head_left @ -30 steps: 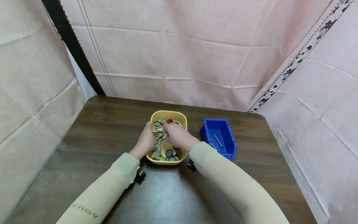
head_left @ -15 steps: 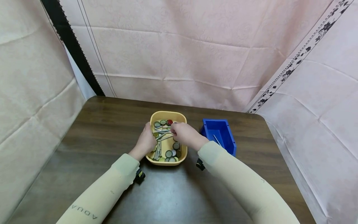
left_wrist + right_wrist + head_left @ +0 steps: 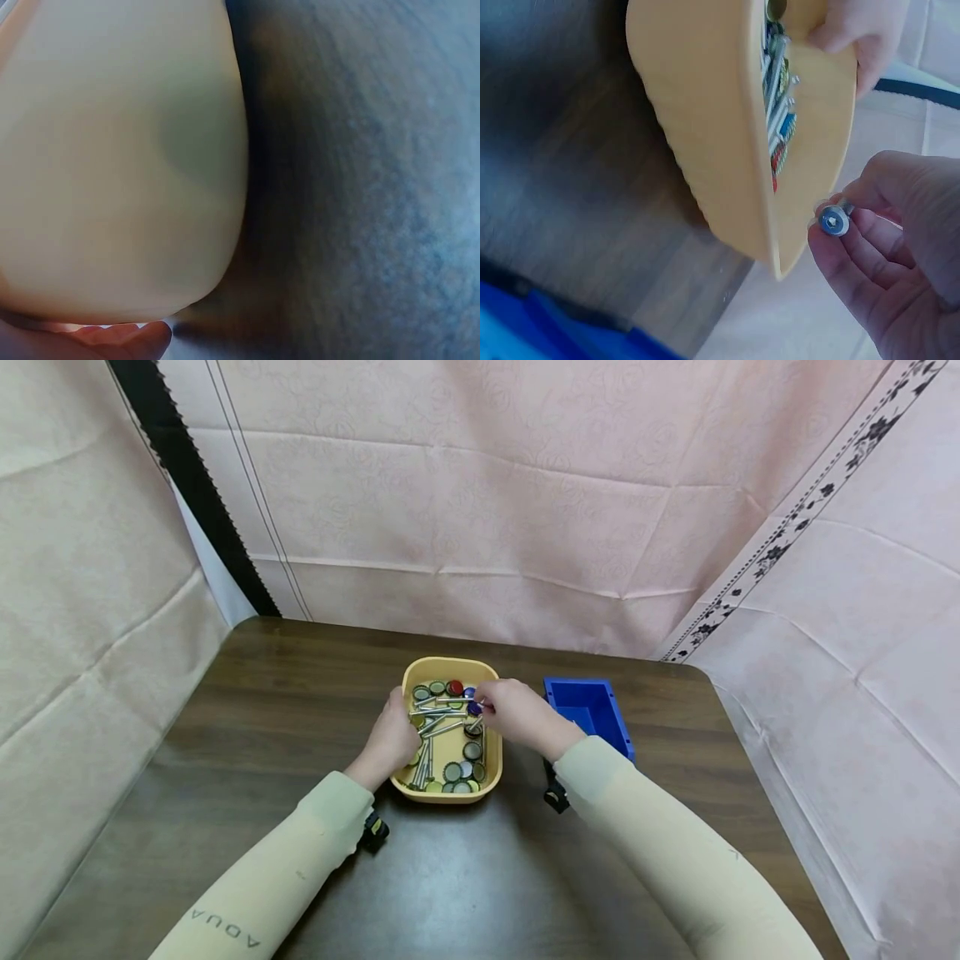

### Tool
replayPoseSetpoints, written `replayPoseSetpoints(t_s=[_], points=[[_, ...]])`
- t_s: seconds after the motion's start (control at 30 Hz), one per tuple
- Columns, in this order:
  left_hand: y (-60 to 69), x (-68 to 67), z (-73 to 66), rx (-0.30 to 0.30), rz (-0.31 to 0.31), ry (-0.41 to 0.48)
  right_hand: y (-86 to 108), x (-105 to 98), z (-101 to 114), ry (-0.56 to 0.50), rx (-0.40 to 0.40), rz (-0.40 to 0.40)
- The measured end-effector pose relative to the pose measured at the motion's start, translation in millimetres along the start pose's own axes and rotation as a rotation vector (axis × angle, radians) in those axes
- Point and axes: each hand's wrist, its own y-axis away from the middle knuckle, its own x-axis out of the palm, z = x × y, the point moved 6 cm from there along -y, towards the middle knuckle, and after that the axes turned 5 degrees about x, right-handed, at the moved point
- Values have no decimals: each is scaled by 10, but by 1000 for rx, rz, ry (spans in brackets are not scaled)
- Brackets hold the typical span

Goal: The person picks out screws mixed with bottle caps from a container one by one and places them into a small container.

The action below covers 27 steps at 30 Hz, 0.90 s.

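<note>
My left hand (image 3: 388,735) grips the left wall of the yellow plastic tub (image 3: 450,800), thumb on the inside. In the left wrist view the tub's wall (image 3: 127,165) fills the left side, with fingertips (image 3: 150,339) under it. My right hand (image 3: 521,712) is over the tub's right rim. Between thumb and fingers it pinches a silver hex-socket bolt (image 3: 834,220); the head faces the right wrist camera. Long silver bolts (image 3: 423,762) lie in the tub among bottle caps (image 3: 452,772), mostly dull, with a red cap (image 3: 454,687) at the back.
A blue plastic bin (image 3: 588,706) stands right of the tub, partly covered by my right forearm. Both containers rest on a dark wooden table (image 3: 315,693). Pale cloth (image 3: 480,510) hangs behind the table and at both sides.
My right hand has moved right, from the middle of the tub to its right rim, drawing a bolt from the pile. The left hand keeps its grip on the tub.
</note>
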Motion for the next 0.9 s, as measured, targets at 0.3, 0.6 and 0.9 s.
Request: replayPoseSetpoints(t_s=[0.3,0.6,0.9], points=[[-4,-10,2,-20,-2,-1,132,-240,-290,-48,30,-73],[-14,5,0,-36,9,9,293,-370,-645,-81,121,-86],[-3,-8,-27,-33,8,23,474,-443,-1107,-86,264,-125]])
